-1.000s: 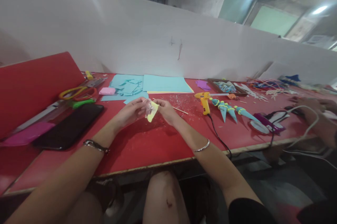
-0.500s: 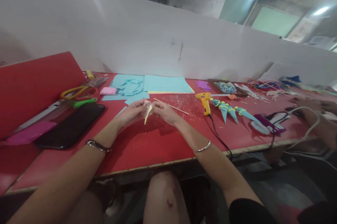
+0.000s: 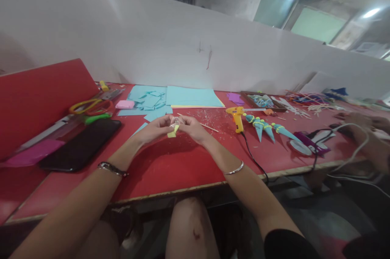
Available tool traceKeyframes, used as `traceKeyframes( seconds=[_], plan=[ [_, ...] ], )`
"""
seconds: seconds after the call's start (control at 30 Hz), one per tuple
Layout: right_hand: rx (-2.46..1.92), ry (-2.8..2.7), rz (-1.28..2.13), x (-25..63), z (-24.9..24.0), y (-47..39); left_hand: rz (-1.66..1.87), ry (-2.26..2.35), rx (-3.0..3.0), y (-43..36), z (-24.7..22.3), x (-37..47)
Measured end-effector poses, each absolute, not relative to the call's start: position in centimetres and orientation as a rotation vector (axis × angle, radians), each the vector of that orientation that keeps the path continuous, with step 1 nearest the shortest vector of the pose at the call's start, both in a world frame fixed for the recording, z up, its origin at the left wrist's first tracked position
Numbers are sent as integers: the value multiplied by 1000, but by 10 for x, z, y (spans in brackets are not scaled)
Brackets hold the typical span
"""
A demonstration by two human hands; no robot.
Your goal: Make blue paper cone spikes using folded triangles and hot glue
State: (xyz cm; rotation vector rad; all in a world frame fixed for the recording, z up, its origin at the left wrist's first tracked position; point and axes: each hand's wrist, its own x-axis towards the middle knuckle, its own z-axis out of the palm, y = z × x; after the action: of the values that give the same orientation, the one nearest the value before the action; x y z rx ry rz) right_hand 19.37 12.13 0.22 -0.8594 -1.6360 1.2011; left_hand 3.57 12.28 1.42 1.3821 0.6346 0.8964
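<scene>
Both hands meet above the red table (image 3: 170,169), fingers closed on a small crinkled clear plastic wrapper (image 3: 175,121). A pale yellow piece (image 3: 173,132) hangs below the wrapper; whether it is paper or soft clay I cannot tell. My left hand (image 3: 154,129) grips from the left. On the other side, my right hand (image 3: 192,128) pinches the wrapper, its fingertips close to the left ones. Behind my right hand lies a thin wooden stick (image 3: 210,128) among small scraps. Sheets of light blue paper (image 3: 191,96) and cut blue pieces (image 3: 150,100) lie beyond.
A yellow glue gun (image 3: 237,119) with a black cord stands right, beside blue cones with yellow beads (image 3: 258,125). On the left are a black phone (image 3: 82,145), scissors (image 3: 87,106) and a pink block (image 3: 124,104). Another person's hand (image 3: 359,127) is at far right.
The yellow piece has turned from a narrow hanging strip to a broader, shorter face. My fingers have shifted slightly around the wrapper, and both hands stay in nearly the same place.
</scene>
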Motion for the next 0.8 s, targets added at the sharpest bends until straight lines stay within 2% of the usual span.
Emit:
traceKeyframes(
  seconds=[0.2,0.43,0.8],
  plan=[
    [-739,-1587,1331,194,-2,125,975,673,1380,125,10,36],
    [-830,-1727,1020,192,-1,123,1066,827,1385,127,5,36],
    [-902,-1796,822,189,5,116,1202,1042,1486,130,0,42]
  ],
)
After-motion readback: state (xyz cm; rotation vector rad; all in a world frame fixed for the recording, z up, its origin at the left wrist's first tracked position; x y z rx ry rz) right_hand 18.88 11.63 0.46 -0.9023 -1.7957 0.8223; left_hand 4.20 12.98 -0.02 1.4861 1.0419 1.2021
